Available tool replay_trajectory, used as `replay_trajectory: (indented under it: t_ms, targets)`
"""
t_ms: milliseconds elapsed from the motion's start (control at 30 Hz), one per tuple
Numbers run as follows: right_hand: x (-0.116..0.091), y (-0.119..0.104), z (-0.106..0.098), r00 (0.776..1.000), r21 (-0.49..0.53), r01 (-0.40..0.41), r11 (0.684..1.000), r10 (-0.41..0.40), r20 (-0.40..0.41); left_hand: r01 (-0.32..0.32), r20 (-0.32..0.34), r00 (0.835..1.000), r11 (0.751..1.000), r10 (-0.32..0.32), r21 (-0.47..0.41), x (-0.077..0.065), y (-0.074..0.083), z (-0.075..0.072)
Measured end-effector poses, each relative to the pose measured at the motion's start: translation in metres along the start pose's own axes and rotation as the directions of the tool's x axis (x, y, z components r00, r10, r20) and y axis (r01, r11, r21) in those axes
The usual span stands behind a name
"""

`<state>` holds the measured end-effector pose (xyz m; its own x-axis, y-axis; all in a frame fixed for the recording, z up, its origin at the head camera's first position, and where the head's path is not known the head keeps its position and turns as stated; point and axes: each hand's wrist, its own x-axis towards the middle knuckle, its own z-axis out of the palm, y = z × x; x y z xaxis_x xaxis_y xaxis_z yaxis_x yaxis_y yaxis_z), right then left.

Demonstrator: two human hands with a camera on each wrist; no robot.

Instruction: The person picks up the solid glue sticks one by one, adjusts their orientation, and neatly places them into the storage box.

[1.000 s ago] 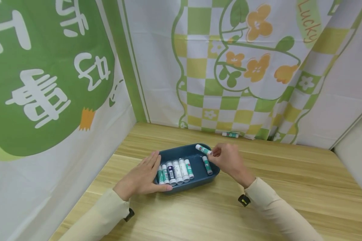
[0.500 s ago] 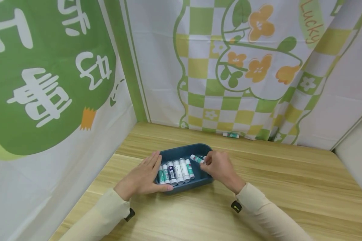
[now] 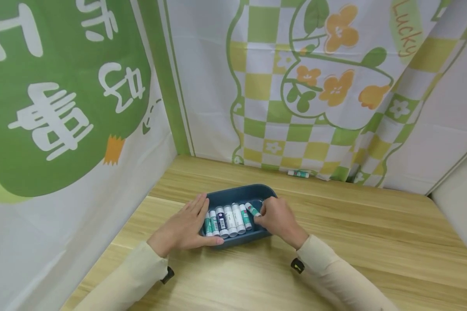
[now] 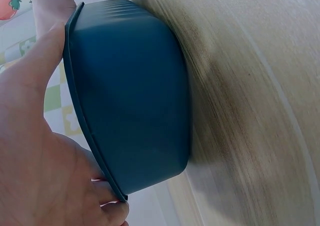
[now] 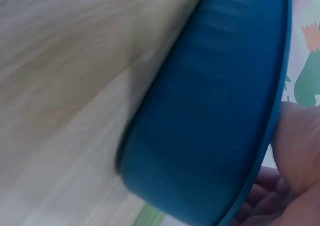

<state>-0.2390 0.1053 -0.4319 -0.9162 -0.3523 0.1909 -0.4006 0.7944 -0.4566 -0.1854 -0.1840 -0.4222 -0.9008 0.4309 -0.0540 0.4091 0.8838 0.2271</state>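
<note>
A dark blue tray (image 3: 239, 242) sits on the wooden table, with several glue sticks lying side by side in its left part. Most have white caps and green or white labels; one label is dark blue (image 3: 222, 218). My left hand (image 3: 183, 226) rests over the left end, fingers straight, thumb along the front rim. In the left wrist view it spans the tray's rim (image 4: 82, 106). At the right end, my right hand (image 3: 280, 220) reaches inside and pinches a green-labelled glue stick (image 3: 252, 210), tilted beside the row. Its lower end is hidden by the fingers.
Another glue stick (image 3: 298, 173) lies at the back of the table against the patterned cloth (image 3: 272, 129). A second cloth (image 3: 101, 181) hangs along the left side. Wooden tabletop (image 3: 366, 224) extends right of the tray.
My right hand has carried its glue stick from above the tray's back right rim leftward and down into the tray, next to the row. The left hand has stayed at the left end.
</note>
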Motion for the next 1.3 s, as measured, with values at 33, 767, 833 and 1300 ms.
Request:
replay_trajectory:
  t_ms: [33,767,833,1300]
  targets:
    - [0.001,-0.002,-0.001,0.999,-0.011,-0.019,1.0,0.02,0.029,-0.001,-0.001,1.0,1.0,0.001,-0.002,0.0,0.0,0.0]
    - [0.017,-0.008,-0.004,0.942,-0.058,-0.093,0.994,0.107,0.318,-0.008,0.0,1.0,1.0,0.008,-0.012,-0.001,-0.001,-0.001]
    - [0.017,-0.004,-0.009,0.94,-0.013,-0.066,0.998,0.067,0.334,-0.006,0.004,1.0,1.0,0.006,-0.008,0.0,0.0,-0.001]
    - [0.021,0.048,-0.059,0.999,0.212,0.005,0.977,-0.016,0.051,-0.015,-0.001,1.0,1.0,0.015,-0.01,0.0,-0.001,-0.001]
